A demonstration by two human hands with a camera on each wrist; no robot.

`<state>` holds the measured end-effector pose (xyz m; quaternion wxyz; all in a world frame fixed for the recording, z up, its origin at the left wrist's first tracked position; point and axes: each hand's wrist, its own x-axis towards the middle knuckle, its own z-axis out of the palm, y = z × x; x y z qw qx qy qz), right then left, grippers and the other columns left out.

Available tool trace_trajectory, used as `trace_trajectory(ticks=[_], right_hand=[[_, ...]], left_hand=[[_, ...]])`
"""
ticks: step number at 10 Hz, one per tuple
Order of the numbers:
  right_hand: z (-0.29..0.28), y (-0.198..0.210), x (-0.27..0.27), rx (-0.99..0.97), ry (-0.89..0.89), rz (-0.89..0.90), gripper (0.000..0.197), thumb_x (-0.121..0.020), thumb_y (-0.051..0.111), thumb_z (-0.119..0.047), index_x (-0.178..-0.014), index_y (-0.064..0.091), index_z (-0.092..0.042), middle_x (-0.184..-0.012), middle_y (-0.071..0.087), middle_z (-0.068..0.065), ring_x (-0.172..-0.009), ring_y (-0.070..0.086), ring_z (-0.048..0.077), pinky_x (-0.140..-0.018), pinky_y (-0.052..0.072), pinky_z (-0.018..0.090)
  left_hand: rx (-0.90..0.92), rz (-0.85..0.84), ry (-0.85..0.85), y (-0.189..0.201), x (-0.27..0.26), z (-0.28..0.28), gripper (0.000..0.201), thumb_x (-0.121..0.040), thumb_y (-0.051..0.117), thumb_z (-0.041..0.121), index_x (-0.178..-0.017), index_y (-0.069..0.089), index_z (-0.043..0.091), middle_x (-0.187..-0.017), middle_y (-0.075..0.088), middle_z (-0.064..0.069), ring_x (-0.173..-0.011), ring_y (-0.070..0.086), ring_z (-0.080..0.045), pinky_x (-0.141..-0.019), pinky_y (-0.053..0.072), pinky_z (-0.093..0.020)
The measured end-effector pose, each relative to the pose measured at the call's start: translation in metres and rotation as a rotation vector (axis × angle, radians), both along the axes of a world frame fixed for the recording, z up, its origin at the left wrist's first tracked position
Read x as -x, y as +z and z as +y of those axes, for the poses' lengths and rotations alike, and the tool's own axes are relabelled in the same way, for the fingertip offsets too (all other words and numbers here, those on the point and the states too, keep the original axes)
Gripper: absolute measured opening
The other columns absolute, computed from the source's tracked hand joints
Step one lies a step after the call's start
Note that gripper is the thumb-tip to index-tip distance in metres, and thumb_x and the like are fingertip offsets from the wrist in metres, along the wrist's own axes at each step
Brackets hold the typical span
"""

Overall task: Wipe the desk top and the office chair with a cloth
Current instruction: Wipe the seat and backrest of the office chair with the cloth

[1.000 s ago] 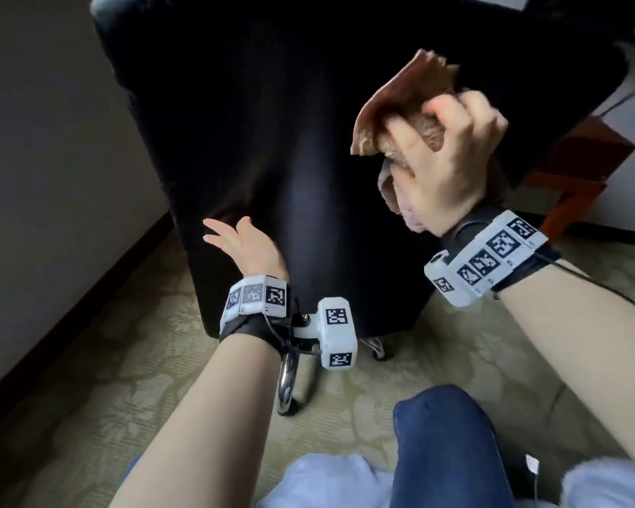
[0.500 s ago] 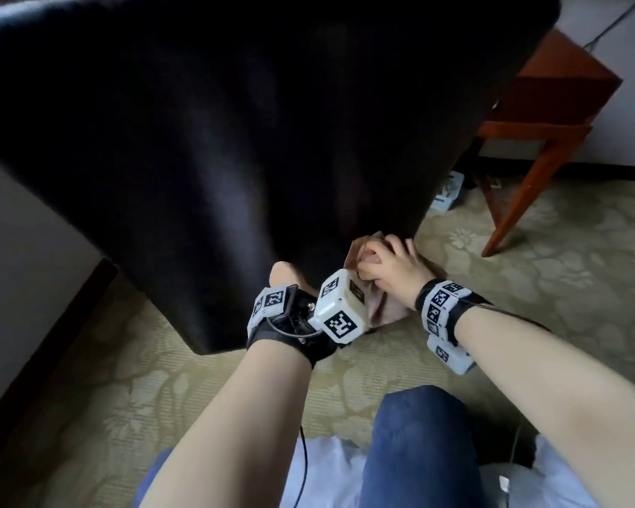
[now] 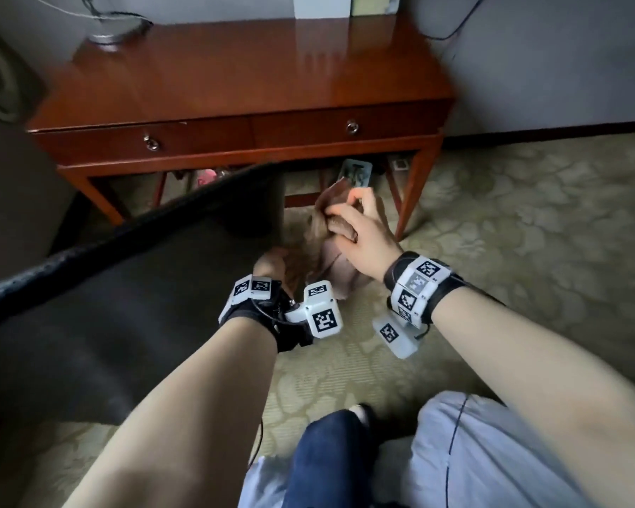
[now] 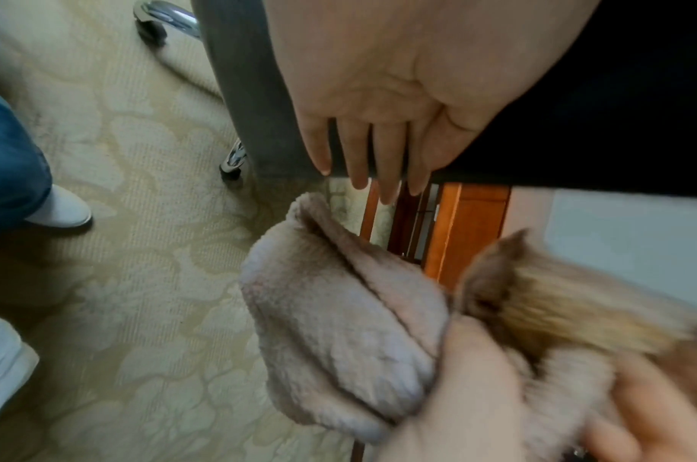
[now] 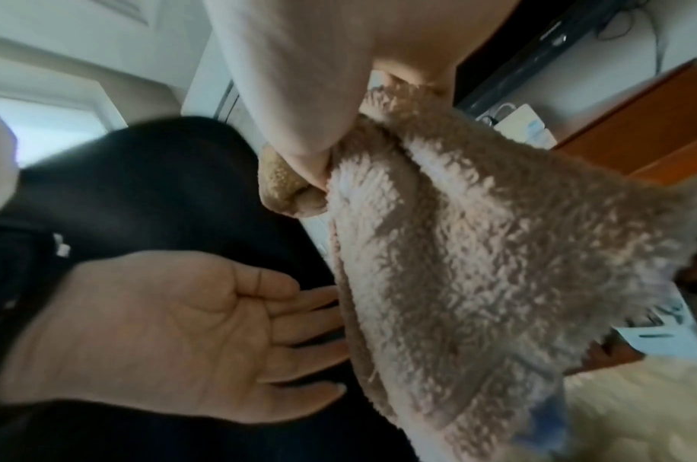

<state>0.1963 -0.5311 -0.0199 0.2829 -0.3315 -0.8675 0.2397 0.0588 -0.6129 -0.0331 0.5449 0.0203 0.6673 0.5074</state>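
Cloth, beige and fluffy, hangs bunched in the clenched fingers of the right hand just right of the dark office chair, against whose edge the left hand rests flat, fingers straight, near the wooden desk.

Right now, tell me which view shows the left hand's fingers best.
The left wrist view: the left hand lies flat on the office chair, straight fingers reaching past its edge. The right wrist view shows the palm, fingertips partly behind the cloth. The head view shows only its back beyond the wrist rig.
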Motion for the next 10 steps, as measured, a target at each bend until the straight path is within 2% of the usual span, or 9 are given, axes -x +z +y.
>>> trace_trajectory(ticks=[1, 2, 4, 5, 6, 7, 8, 9, 10], right_hand=[[0.044, 0.033, -0.023, 0.004, -0.039, 0.051, 0.038, -0.076, 0.066, -0.001, -0.113, 0.062, -0.007, -0.113, 0.035, 0.003, -0.106, 0.043, 0.017, -0.097, 0.034, 0.022], [0.083, 0.059, -0.04, 0.024, -0.075, 0.127, 0.036, -0.077, 0.068, -0.002, -0.112, 0.061, -0.003, -0.112, 0.031, 0.001, -0.107, 0.039, 0.013, -0.096, 0.026, 0.012], [0.149, 0.092, -0.052, 0.068, -0.171, 0.204, 0.036, -0.078, 0.071, -0.008, -0.111, 0.06, -0.003, -0.112, 0.033, -0.001, -0.104, 0.041, 0.008, -0.091, 0.03, 0.007], [0.182, 0.107, -0.051, 0.124, -0.225, 0.307, 0.034, -0.078, 0.071, -0.005, -0.11, 0.058, -0.001, -0.11, 0.034, 0.002, -0.1, 0.042, 0.007, -0.088, 0.026, -0.003], [0.22, 0.117, -0.048, 0.218, -0.312, 0.355, 0.031, -0.08, 0.069, -0.008, -0.108, 0.057, -0.01, -0.11, 0.033, 0.0, -0.093, 0.041, 0.001, -0.085, 0.027, -0.003], [0.265, 0.121, -0.04, 0.299, -0.371, 0.373, 0.031, -0.079, 0.07, -0.018, -0.106, 0.056, -0.017, -0.114, 0.038, 0.002, -0.104, 0.045, 0.011, -0.094, 0.037, 0.018], [0.311, 0.127, -0.028, 0.401, -0.359, 0.42, 0.031, -0.08, 0.07, -0.02, -0.107, 0.055, -0.022, -0.116, 0.051, 0.001, -0.098, 0.05, 0.004, -0.081, 0.039, 0.014], [0.362, 0.131, -0.013, 0.575, -0.325, 0.481, 0.033, -0.079, 0.072, -0.019, -0.109, 0.058, -0.021, -0.109, 0.064, -0.005, -0.098, 0.058, 0.007, -0.086, 0.046, 0.025], [0.409, 0.131, 0.002, 0.743, -0.314, 0.576, 0.036, -0.078, 0.073, -0.012, -0.11, 0.059, -0.018, -0.108, 0.068, 0.001, -0.103, 0.063, 0.018, -0.095, 0.048, 0.044]], left_hand=[[-0.077, -0.077, 0.045, 0.023, -0.027, 0.052, 0.041, -0.095, 0.045, 0.023, -0.133, 0.049, 0.008, -0.094, 0.056, -0.001, -0.097, 0.054, -0.022, -0.102, 0.04, -0.04], [-0.123, -0.066, 0.038, 0.039, -0.049, 0.09, 0.039, -0.095, 0.04, 0.023, -0.126, 0.058, 0.008, -0.118, 0.062, -0.009, -0.111, 0.054, -0.026, -0.108, 0.033, -0.042], [-0.137, -0.216, 0.036, 0.062, -0.073, 0.161, 0.021, -0.081, 0.048, 0.029, -0.095, 0.059, 0.018, -0.113, 0.059, -0.004, -0.1, 0.05, -0.022, -0.092, 0.034, -0.039], [-0.15, -0.256, 0.033, 0.073, -0.083, 0.198, 0.022, -0.086, 0.048, 0.034, -0.086, 0.057, 0.014, -0.09, 0.06, -0.004, -0.079, 0.052, -0.021, -0.082, 0.042, -0.035], [-0.182, -0.36, 0.098, 0.08, -0.084, 0.237, 0.027, -0.084, 0.052, 0.035, -0.072, 0.046, 0.011, -0.07, 0.052, -0.005, -0.064, 0.051, -0.021, -0.065, 0.042, -0.031], [-0.232, -0.396, 0.136, 0.083, -0.074, 0.277, 0.029, -0.082, 0.056, 0.036, -0.071, 0.044, 0.013, -0.068, 0.048, -0.001, -0.056, 0.05, -0.02, -0.054, 0.047, -0.027], [-0.271, -0.432, 0.097, 0.08, -0.052, 0.318, 0.032, -0.078, 0.06, 0.041, -0.076, 0.048, 0.011, -0.077, 0.053, -0.003, -0.065, 0.056, -0.022, -0.064, 0.049, -0.03], [-0.304, -0.518, 0.014, 0.074, -0.027, 0.361, 0.07, -0.068, 0.067, 0.047, -0.124, 0.053, 0.007, -0.13, 0.057, -0.012, -0.111, 0.06, -0.034, -0.094, 0.043, -0.05], [-0.358, -0.58, -0.04, 0.078, -0.01, 0.398, 0.085, -0.064, 0.071, 0.05, -0.135, 0.048, 0.01, -0.138, 0.051, -0.017, -0.12, 0.053, -0.04, -0.1, 0.036, -0.059]])
